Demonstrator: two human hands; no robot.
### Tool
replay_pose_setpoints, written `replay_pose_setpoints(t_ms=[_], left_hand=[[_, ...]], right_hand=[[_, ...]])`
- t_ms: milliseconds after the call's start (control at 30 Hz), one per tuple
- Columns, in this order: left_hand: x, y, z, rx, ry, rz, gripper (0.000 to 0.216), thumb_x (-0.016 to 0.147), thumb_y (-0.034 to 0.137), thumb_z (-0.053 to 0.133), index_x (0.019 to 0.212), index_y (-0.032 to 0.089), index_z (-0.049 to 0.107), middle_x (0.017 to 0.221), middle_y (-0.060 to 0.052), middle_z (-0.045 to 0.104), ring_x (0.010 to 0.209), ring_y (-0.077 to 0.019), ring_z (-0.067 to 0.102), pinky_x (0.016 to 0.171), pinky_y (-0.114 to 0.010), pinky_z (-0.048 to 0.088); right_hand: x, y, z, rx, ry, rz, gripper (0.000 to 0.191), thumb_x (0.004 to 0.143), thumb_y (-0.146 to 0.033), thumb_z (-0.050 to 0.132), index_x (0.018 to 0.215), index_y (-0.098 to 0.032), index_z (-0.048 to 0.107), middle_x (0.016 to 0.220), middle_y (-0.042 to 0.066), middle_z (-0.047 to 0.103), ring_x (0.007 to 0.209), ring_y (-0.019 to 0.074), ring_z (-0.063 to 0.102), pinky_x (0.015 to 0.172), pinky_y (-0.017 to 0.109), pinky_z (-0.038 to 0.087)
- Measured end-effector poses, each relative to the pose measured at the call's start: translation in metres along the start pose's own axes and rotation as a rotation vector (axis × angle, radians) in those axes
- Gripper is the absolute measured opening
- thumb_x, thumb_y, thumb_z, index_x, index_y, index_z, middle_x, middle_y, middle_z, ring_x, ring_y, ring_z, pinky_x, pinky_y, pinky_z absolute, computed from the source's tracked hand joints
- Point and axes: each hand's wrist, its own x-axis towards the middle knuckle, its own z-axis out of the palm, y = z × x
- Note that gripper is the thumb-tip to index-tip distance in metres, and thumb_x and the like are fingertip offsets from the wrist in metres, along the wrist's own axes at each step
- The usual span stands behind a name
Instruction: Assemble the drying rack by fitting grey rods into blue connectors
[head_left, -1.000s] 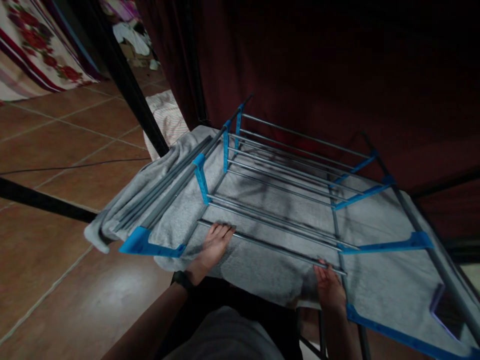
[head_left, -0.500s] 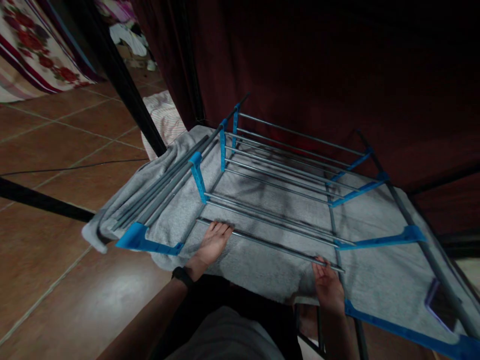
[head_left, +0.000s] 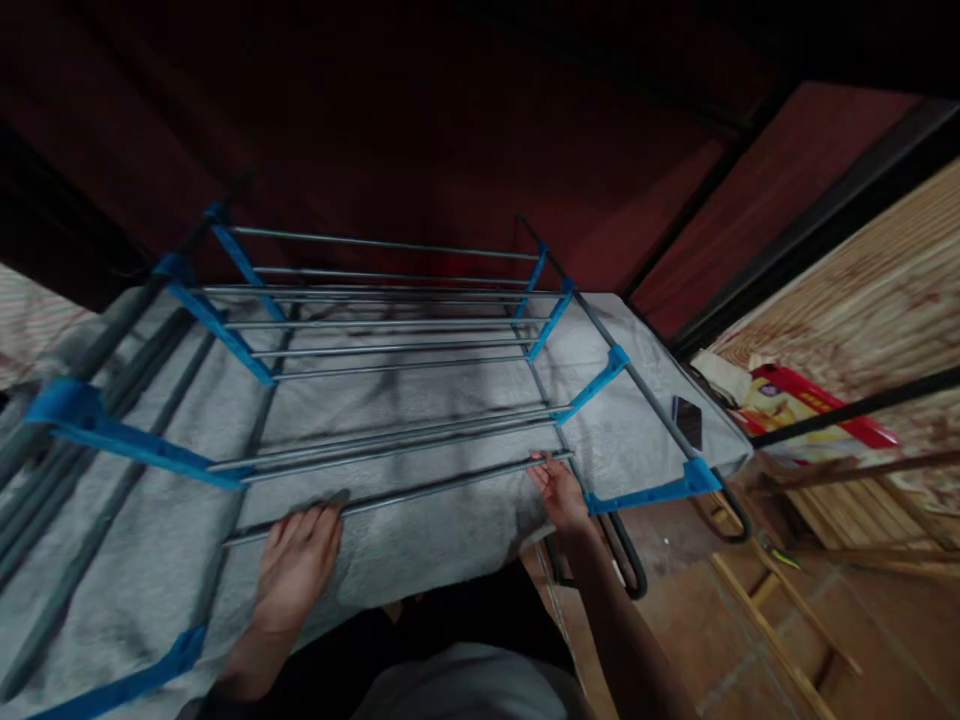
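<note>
A thin grey metal rod [head_left: 435, 487] lies crosswise in front of me, low over the grey blanket. My left hand [head_left: 298, 555] is closed over it near its left end, knuckles up. My right hand [head_left: 556, 490] holds the same rod by its right end, palm turned up and fingers curled round it. Behind it stands a rack of grey tubes with blue plastic brackets [head_left: 600, 385] and several crossbars [head_left: 405, 350]. The rod's right end lies close to the right lower tube, below a front bracket [head_left: 649, 495]. Whether it touches the tube I cannot tell.
The grey blanket [head_left: 450, 550] covers the bed under the rack. Loose grey tubes [head_left: 97, 540] lie at the left. A phone [head_left: 687, 422] rests on the blanket at the right. Beyond are a red box [head_left: 821, 405] and wooden frames [head_left: 772, 620] on the tiled floor.
My view has swung to the right, so the rack appears further left and the red box and wooden frames show. Both hands keep hold of the rod.
</note>
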Motion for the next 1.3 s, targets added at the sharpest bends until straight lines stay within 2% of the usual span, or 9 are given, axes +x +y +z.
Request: replay_pose_setpoints(t_ms=[133, 333, 633, 933, 1167, 1300], left_hand=[[0.001, 0.001, -0.001, 0.028, 0.019, 0.022, 0.038, 0.104, 0.032, 0.035, 0.115, 0.018, 0.069, 0.093, -0.011, 0.073, 0.094, -0.0296, 0.065, 0.091, -0.042, 0.042], [0.000, -0.004, 0.007, 0.028, 0.131, 0.080, 0.039, 0.105, 0.034, 0.035, 0.115, 0.016, 0.068, 0.090, -0.010, 0.073, 0.088, -0.0293, 0.063, 0.085, -0.042, 0.041], [-0.001, -0.006, 0.009, 0.030, 0.191, 0.114, 0.035, 0.105, 0.032, 0.039, 0.114, 0.016, 0.069, 0.087, -0.010, 0.071, 0.085, -0.0282, 0.062, 0.084, -0.041, 0.040], [-0.002, -0.010, 0.009, -0.003, 0.175, 0.132, 0.037, 0.106, 0.035, 0.037, 0.118, 0.018, 0.067, 0.091, -0.009, 0.073, 0.088, -0.0279, 0.064, 0.085, -0.041, 0.043], [-0.005, -0.014, 0.015, -0.113, 0.129, 0.173, 0.038, 0.106, 0.035, 0.039, 0.125, 0.018, 0.066, 0.101, -0.010, 0.075, 0.093, -0.0272, 0.067, 0.089, -0.041, 0.046], [-0.006, -0.012, 0.014, -0.110, 0.148, 0.170, 0.039, 0.105, 0.037, 0.040, 0.128, 0.018, 0.066, 0.100, -0.010, 0.075, 0.090, -0.0273, 0.066, 0.086, -0.040, 0.046]], right_hand=[[0.001, -0.001, 0.002, 0.004, 0.007, 0.041, 0.018, 0.072, -0.030, 0.081, 0.079, -0.024, 0.066, 0.086, 0.001, 0.079, 0.086, 0.0193, 0.075, 0.085, 0.035, 0.063], [0.001, -0.004, 0.005, 0.004, 0.013, 0.075, 0.016, 0.071, -0.027, 0.078, 0.078, -0.024, 0.065, 0.087, 0.002, 0.080, 0.088, 0.0204, 0.076, 0.085, 0.033, 0.062], [0.001, -0.004, 0.004, 0.005, 0.004, 0.100, 0.014, 0.073, -0.023, 0.076, 0.082, -0.022, 0.067, 0.088, 0.002, 0.080, 0.087, 0.0185, 0.076, 0.085, 0.032, 0.061], [0.003, -0.002, 0.000, -0.006, -0.002, 0.087, 0.015, 0.075, -0.032, 0.079, 0.083, -0.025, 0.067, 0.090, 0.001, 0.080, 0.092, 0.0204, 0.076, 0.087, 0.033, 0.061], [0.006, -0.009, -0.002, -0.011, -0.045, 0.103, 0.018, 0.073, -0.028, 0.079, 0.088, -0.025, 0.069, 0.090, 0.001, 0.080, 0.091, 0.0205, 0.076, 0.089, 0.036, 0.061], [0.006, -0.010, -0.001, -0.005, -0.055, 0.085, 0.018, 0.074, -0.028, 0.078, 0.090, -0.026, 0.070, 0.087, 0.000, 0.079, 0.086, 0.0196, 0.075, 0.089, 0.036, 0.061]])
